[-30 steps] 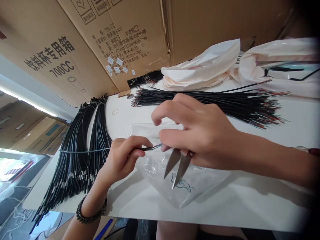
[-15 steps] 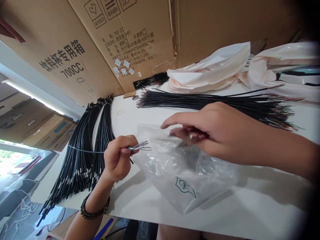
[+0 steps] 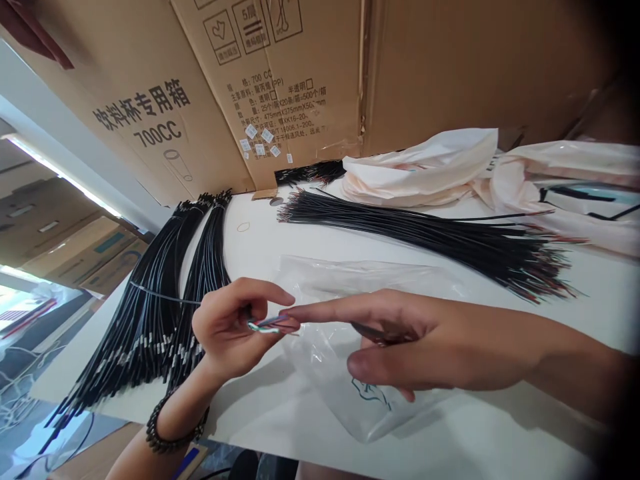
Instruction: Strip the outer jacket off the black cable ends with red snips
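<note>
My left hand [image 3: 237, 327] is closed round the end of a thin grey cable, and its loose coloured wires [image 3: 273, 325] stick out to the right between thumb and fingers. The cable runs left across the black bundles. My right hand [image 3: 415, 333] has its index finger stretched out, its tip touching the wires. The other fingers curl round a dark metal tool [image 3: 383, 335], mostly hidden in the palm. Beneath both hands lies a clear plastic bag [image 3: 345, 413] with a green mark.
Black cable bundles [image 3: 155, 293] hang over the table's left side. Another black bundle [image 3: 425, 233] with stripped ends lies behind my right hand. White plastic bags [image 3: 425, 167] sit at the back, before large cardboard boxes [image 3: 300, 80]. The white table [image 3: 260, 233] carries these.
My right hand has moved left and down, its index finger now at the wires. My left hand's fingers have loosened a little and turned. The view has shifted slightly.
</note>
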Demonstrator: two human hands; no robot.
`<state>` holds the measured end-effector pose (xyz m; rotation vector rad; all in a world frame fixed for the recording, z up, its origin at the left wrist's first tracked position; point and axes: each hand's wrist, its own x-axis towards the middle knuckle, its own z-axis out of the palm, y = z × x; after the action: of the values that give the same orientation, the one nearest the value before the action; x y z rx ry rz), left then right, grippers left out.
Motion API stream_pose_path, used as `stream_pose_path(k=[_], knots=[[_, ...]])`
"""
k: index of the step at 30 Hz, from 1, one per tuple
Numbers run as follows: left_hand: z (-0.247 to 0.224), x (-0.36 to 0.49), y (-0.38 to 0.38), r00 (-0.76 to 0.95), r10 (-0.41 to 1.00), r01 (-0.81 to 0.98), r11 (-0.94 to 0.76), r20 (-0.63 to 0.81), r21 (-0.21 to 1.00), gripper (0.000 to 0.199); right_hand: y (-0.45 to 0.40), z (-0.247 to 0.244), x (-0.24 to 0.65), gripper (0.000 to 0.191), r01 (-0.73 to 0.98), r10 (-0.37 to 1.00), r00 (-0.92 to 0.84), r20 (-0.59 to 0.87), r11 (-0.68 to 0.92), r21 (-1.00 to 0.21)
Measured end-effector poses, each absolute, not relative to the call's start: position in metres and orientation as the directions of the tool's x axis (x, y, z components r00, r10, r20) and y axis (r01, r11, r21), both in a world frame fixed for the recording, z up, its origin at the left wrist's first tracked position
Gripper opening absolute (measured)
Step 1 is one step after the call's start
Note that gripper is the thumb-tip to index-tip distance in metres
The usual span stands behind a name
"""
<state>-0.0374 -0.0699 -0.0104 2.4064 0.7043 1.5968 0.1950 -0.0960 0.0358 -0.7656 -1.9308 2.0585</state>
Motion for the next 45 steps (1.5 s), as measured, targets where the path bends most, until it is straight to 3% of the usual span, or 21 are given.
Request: stream_pose_path(k=[6,18,28,34,39,45], knots=[[-0.012,-0.039,-0.071,0.322,0.465,0.262,-0.881,0.824,0.394,0.023,-0.097,0.034,0.193,0.060,0.092,0.441,-0.866,-0.238,-0.326,-0.941],[-0.007,-0.035,-0.065,0.484,0.307,0.056,-0.945,0.820,0.321,0.004,-0.094,0.029,0.193,0.055,-0.026,0.362,-0.921,-0.143,-0.423,-0.906],[-0.011,-0.036,-0.063,0.508,0.246,0.010,-0.960,0.825,0.280,0.017,-0.098,0.027,0.191,0.052,-0.031,0.374,-0.918,-0.132,-0.399,-0.916],[-0.011,-0.040,-0.068,0.483,0.375,0.097,-0.921,0.791,0.378,0.015,-0.097,0.024,0.190,0.045,0.000,0.380,-0.915,-0.134,-0.332,-0.943],[-0.009,-0.042,-0.070,0.517,0.458,0.041,-0.857,0.724,0.513,0.025,-0.096,0.014,0.188,0.046,-0.076,0.379,-0.924,-0.047,-0.303,-0.950],[-0.006,-0.041,-0.073,0.529,0.544,-0.047,-0.748,0.652,0.662,0.028,-0.097,0.012,0.187,0.044,-0.049,0.380,-0.922,-0.079,-0.314,-0.948]])
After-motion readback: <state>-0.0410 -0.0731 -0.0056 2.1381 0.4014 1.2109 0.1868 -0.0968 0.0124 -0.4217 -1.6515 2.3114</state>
